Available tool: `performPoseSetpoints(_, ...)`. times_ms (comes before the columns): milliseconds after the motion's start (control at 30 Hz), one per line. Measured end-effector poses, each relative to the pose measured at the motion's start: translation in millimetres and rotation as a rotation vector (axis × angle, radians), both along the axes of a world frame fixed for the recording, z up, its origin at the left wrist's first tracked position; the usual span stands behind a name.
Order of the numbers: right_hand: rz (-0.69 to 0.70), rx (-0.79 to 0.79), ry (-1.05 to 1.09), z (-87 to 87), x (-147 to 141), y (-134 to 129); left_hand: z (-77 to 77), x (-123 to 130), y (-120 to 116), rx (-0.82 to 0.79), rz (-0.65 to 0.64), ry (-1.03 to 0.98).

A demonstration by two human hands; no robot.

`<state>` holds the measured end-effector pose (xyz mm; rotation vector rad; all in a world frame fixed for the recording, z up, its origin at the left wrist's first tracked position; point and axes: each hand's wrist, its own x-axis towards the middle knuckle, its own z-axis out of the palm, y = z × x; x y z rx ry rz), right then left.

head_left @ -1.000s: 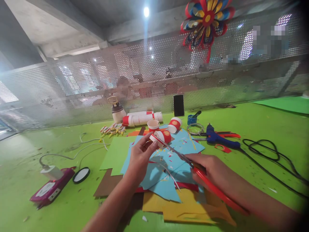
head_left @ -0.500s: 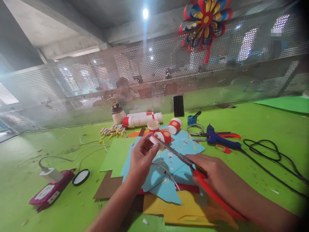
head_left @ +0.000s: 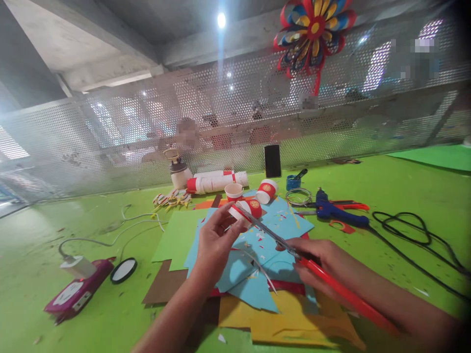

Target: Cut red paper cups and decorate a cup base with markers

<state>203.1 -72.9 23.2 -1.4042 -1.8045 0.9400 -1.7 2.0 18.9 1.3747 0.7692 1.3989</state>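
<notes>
Pinched between thumb and fingers of my left hand [head_left: 217, 240] is a small red and white paper piece [head_left: 237, 212]. My right hand [head_left: 320, 262] grips scissors [head_left: 338, 284] with red handles, whose blades reach left onto that piece. Just behind it a red and white paper cup [head_left: 254, 208] lies on its side. Another cup [head_left: 234, 191] stands upright, and a third [head_left: 267, 191] is tipped over. Beneath the hands lie light blue sheets [head_left: 243, 274] strewn with small scraps.
A blue glue gun [head_left: 326, 210] with a black cord is at right. Stacked cups [head_left: 217, 183] lie at the back near a dark phone [head_left: 272, 161]. On the left are a purple power strip [head_left: 79, 291] and a round mirror [head_left: 123, 270].
The scissor handles have swung to the right and look closer together. My right hand's fingers have shifted around them. My left hand has barely moved.
</notes>
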Motion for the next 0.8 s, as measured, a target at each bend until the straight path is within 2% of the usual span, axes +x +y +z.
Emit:
performPoseSetpoints(367,-0.02,0.012,-0.084,-7.6,2.5,4.0,-1.2,-1.0,1.6,-0.009,0.037,0.026)
performPoseSetpoints(533,0.007,0.043,-0.055,-7.7,2.4,3.4,-2.2,-2.1,1.9,0.003,0.015,0.005)
performPoseSetpoints(667,-0.029,0.083,-0.011,-6.4,1.2,1.1,-3.7,-2.9,2.8,0.005,0.018,0.004)
performPoseSetpoints(800,-0.025,0.063,0.007,-5.7,1.3,0.3,-4.4,-1.8,3.8,0.022,0.008,-0.014)
